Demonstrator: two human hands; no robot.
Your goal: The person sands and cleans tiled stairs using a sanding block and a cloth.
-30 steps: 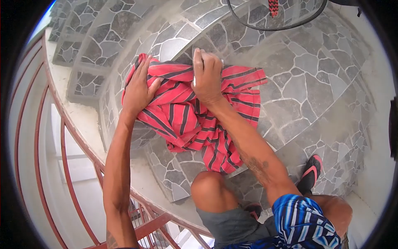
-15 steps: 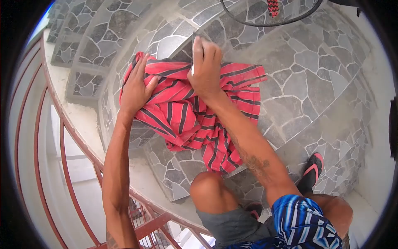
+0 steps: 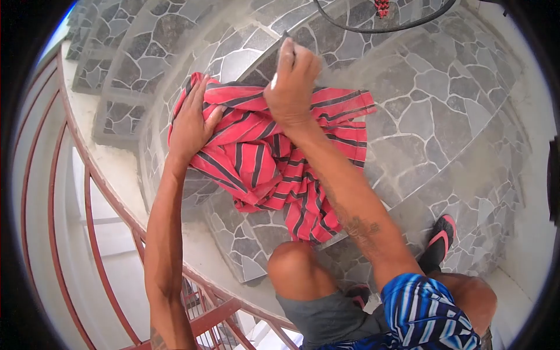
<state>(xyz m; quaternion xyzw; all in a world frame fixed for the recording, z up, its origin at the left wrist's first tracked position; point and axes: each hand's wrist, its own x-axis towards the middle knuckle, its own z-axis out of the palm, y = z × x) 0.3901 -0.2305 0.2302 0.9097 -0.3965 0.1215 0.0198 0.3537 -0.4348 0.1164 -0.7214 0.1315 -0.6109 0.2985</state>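
A red cloth with black stripes [image 3: 262,169] lies bunched on the stone-patterned floor. My left hand [image 3: 195,122] rests flat on its upper left part, fingers stretched out and thumb apart. My right hand [image 3: 294,81] is curled closed over the cloth's upper edge, knuckles toward the raised floor edge [image 3: 262,69]. Something white peeks out at the side of that fist, and I cannot tell what it is. The cloth's right end [image 3: 344,102] spreads out beyond my right wrist.
A red-brown metal railing [image 3: 93,227] curves along the left side. Stone-faced steps [image 3: 125,76] rise at the upper left. A black cable or hoop [image 3: 373,30] loops at the top, with a red-and-black patterned item [image 3: 382,8] inside it. My foot in a flip-flop [image 3: 442,236] stands at the right.
My right hand has moved slightly up and to the right, away from the cloth's middle. My left hand and the cloth stay as they were.
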